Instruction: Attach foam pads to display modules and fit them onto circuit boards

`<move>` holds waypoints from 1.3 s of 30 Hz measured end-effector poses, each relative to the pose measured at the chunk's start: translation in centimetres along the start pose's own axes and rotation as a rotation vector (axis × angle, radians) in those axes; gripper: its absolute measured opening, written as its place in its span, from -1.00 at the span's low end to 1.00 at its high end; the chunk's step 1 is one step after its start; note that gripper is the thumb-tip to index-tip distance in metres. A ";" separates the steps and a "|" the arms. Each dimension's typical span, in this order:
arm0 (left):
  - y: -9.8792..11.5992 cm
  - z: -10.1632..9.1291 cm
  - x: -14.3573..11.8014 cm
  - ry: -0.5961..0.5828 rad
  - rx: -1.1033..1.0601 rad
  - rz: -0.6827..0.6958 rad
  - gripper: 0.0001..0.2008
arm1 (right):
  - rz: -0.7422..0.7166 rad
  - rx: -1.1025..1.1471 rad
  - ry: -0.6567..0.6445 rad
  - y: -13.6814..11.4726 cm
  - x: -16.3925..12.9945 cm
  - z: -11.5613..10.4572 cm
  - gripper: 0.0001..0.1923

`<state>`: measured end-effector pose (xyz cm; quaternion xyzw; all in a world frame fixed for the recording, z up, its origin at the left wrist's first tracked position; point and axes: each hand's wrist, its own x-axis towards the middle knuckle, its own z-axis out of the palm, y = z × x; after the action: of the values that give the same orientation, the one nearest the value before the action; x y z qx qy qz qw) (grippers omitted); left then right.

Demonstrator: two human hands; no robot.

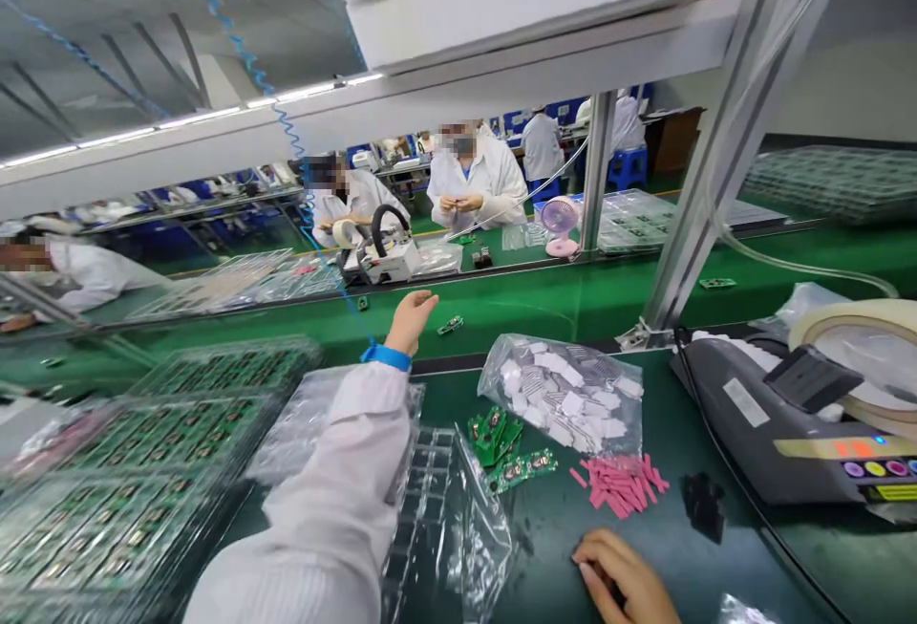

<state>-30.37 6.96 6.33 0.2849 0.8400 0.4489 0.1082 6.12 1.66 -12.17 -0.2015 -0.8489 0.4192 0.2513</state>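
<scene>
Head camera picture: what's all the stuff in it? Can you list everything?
circuit boards: a few, green, mid-table
pink strips: a pile, pink, right of the boards
bag of white pieces: one, clear, behind the boards
trays of boards: stacked, clear, left
tape dispenser: one, grey, right
fan: one, pink, across the belt
conveyor belt: one, green, middle
co-workers: several, white coats, far side
left hand: open, over the belt, holding nothing
right hand: on the table, grip unclear
</scene>
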 end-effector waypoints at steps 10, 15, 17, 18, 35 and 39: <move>-6.2 -5.1 -21.3 -0.239 0.112 0.153 -0.80 | -0.006 -0.086 -0.088 -2.4 -0.2 -0.1 -0.79; -12.2 -2.1 -26.4 -0.180 0.338 0.142 -0.84 | -0.165 -0.107 -0.344 -5.4 0.7 1.7 -0.63; -13.2 -1.5 -26.9 -0.139 0.401 0.148 -0.84 | -0.187 -0.162 -0.445 -6.2 1.0 2.3 -0.58; -13.4 -1.2 -26.9 -0.122 0.423 0.149 -0.84 | -0.185 -0.187 -0.475 -6.5 1.1 2.5 -0.57; -11.5 -5.4 -21.6 -0.227 -0.005 -0.144 -0.53 | -0.190 -0.282 -0.290 -6.2 0.9 -0.1 -0.72; -10.0 -3.6 -22.8 -0.339 0.041 -0.044 -0.53 | 0.185 -0.529 0.290 -2.8 -0.7 -5.5 -0.75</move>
<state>-17.24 -13.03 -1.46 0.3400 0.8249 0.3746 0.2522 9.54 3.04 -7.17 -0.3938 -0.8619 0.1716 0.2696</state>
